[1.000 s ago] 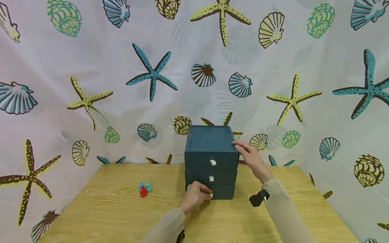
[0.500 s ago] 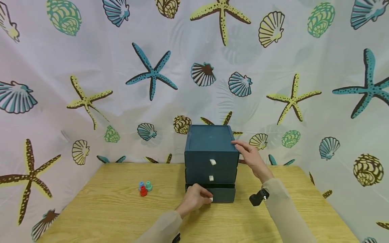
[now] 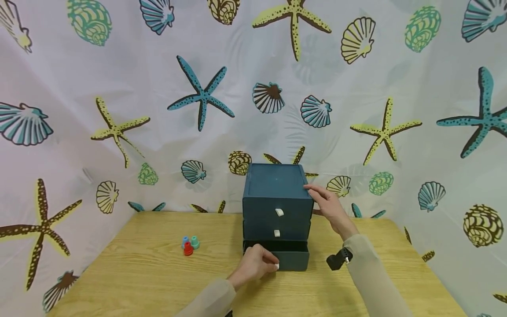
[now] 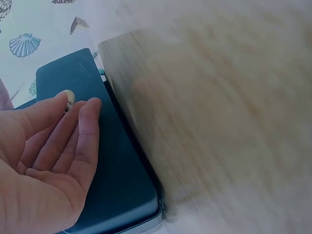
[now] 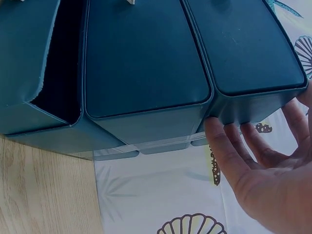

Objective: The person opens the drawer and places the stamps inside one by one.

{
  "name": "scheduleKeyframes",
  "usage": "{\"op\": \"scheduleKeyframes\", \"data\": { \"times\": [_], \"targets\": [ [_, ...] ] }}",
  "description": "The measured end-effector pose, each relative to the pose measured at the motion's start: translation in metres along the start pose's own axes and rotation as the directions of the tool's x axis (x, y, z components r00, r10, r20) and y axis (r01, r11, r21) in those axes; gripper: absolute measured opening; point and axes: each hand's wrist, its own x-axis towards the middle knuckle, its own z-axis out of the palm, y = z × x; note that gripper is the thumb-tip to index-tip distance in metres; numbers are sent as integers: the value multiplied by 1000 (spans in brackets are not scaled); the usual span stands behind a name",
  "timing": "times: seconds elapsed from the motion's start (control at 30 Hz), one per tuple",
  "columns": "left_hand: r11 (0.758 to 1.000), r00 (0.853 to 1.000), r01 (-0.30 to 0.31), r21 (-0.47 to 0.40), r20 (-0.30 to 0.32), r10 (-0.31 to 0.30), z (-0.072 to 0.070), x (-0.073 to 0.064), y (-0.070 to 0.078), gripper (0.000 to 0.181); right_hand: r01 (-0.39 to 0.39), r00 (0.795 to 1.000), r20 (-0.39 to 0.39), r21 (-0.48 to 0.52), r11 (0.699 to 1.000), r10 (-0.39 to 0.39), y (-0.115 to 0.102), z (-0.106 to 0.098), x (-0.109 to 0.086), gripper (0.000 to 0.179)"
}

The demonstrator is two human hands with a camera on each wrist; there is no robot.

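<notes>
1. At the left of the wooden table (image 3: 138, 273), we see three small cone-shaped pieces close together: a blue piece (image 3: 185, 241) and a green piece (image 3: 195, 241) on the far side, with a red piece (image 3: 188, 249) nearest us.
2. To their right, we find the left hand (image 3: 255, 265) narrowed, its thumb and fingers pinching a white knob (image 4: 71, 97) on the lowest drawer.
3. That bottom drawer (image 3: 294, 261) stands partly out toward the near side, and we can see a dark gap above its front.
4. It belongs to a dark blue cabinet (image 3: 277, 180), right of the table's middle and toward the far edge. We see the two upper drawers flush, each with its own white pull.
5. At the cabinet's right side, we see the right hand (image 3: 330, 210) spread fairly wide, fingers extended and fingertips touching the side wall near the top.
6. Below that hand, we notice a black device (image 3: 339, 259) at the wrist, over a pale sleeve (image 3: 372, 277).
7. Behind everything, across the far side, we see a white curtain (image 3: 245, 53) printed with starfish and shells.
</notes>
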Motion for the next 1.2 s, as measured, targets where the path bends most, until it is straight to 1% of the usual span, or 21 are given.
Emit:
{"op": "scheduleKeyframes", "data": {
  "times": [0.23,0.33,0.43,0.63,0.7,0.9,1.0,1.2],
  "targets": [
    [1000,1000,-10,22,2,10,2,-6,-1,10,4,1000,2,1,1000,-4,0,1,-2,45],
    [999,1000,-29,34,5,29,4,-9,-2,10,-3,1000,4,0,1000,3,0,1,-3,45],
    [999,999,-42,26,13,42,4,-11,-3,10,-2,1000,0,5,1000,2,1,1,-4,43],
    [999,999,-36,12,29,36,6,-14,-3,9,2,1000,-1,12,1000,-2,3,0,-4,43],
    [999,999,-37,13,29,37,7,-16,-1,8,4,1000,5,3,1000,-4,4,-1,-5,44],
    [998,997,-67,-11,33,68,10,-19,6,9,20,1000,-16,-9,1000,-20,4,-7,-6,47],
    [998,998,-56,-11,33,57,11,-23,6,9,20,1000,-10,-10,1000,-20,4,-7,-5,46],
    [1000,999,-18,-8,42,19,7,-29,6,10,23,1000,-3,-7,1000,-23,2,-1,-2,46]
  ]
}}
